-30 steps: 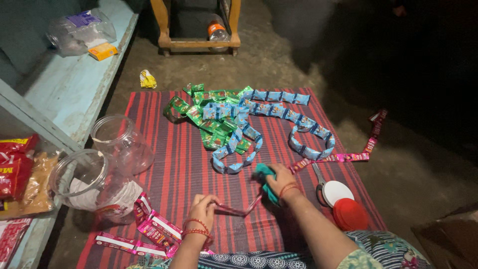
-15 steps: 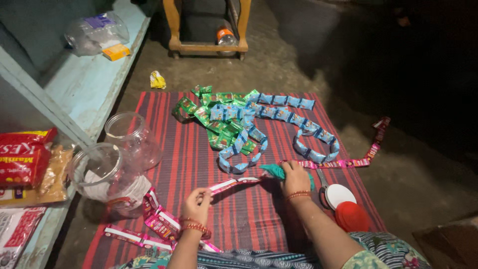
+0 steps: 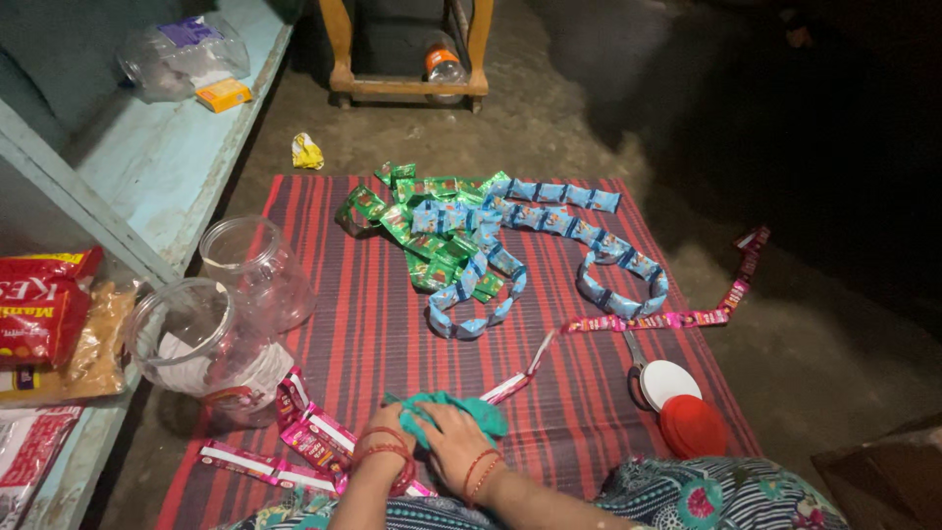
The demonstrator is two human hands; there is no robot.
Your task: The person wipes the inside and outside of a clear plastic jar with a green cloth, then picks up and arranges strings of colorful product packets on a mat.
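You've got both hands down at 6 o'clock on the mat [image 3: 589, 393], the left hand [image 3: 388, 442] and right hand [image 3: 456, 447] pressed together, bunched on a teal cloth [image 3: 461, 410]. The pink sachet strip [image 3: 643, 321] runs off toward 3 o'clock. The blue strips [image 3: 549, 231] and green ones [image 3: 432, 250] sit heaped at 12, untouched; both jars [image 3: 221, 334] at 9 look mostly empty, so plenty's left, I'd say.

A crumpled teal cloth [image 3: 453, 409] sits bunched at the near edge of the red striped mat [image 3: 392, 324], partly covered by fingers. From beneath it a pink strip of sachets [image 3: 643, 321] runs flat across the mat, up and rightward, its far end trailing off the mat's right edge.
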